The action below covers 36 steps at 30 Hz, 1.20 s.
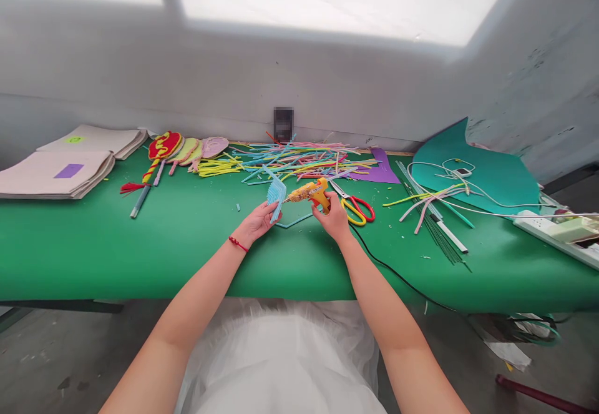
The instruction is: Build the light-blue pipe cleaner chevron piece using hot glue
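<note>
My left hand [256,223] grips a light blue piece made of bent pipe cleaners [277,194] laid side by side in a V pattern. In my right hand [333,215] is a yellow hot glue gun [314,192], its fingers wrapped round the handle. The gun's nozzle points left and meets or nearly meets the blue piece; I cannot tell if they touch. Below the gun, a single bent blue pipe cleaner [296,221] lies on the green table [290,264]. Scissors [358,209] with red and yellow handles rest just right of my right hand.
A pile of coloured pipe cleaners [299,161] lies at the back. Finished-looking fan shapes [166,145] and paper stacks [56,170] are at left. To the right are teal sheeting [477,177], wires [435,233] and a power strip [556,236]. The gun's black cord [397,275] trails off the front edge.
</note>
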### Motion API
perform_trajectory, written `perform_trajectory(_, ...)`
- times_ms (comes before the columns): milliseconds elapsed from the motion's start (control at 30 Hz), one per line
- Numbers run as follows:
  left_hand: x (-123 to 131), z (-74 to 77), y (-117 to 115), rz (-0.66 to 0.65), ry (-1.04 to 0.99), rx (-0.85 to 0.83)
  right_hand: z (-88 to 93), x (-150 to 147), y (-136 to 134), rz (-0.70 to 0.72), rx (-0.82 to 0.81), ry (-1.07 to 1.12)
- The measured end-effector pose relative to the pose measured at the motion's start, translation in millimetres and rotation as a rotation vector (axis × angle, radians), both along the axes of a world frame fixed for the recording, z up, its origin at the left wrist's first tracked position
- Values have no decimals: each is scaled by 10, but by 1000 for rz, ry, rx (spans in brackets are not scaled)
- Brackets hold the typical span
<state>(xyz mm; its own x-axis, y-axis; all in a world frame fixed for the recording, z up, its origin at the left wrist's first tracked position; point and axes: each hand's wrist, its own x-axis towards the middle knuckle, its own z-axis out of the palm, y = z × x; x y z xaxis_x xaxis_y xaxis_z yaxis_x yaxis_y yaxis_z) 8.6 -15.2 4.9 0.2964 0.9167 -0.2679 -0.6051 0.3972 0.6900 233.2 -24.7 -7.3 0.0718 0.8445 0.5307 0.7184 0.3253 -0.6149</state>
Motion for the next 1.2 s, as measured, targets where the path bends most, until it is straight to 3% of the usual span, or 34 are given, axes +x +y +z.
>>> perform_trajectory(1200, -6, 28, -46, -147, 48, 73, 36, 76, 14, -89, 20, 163)
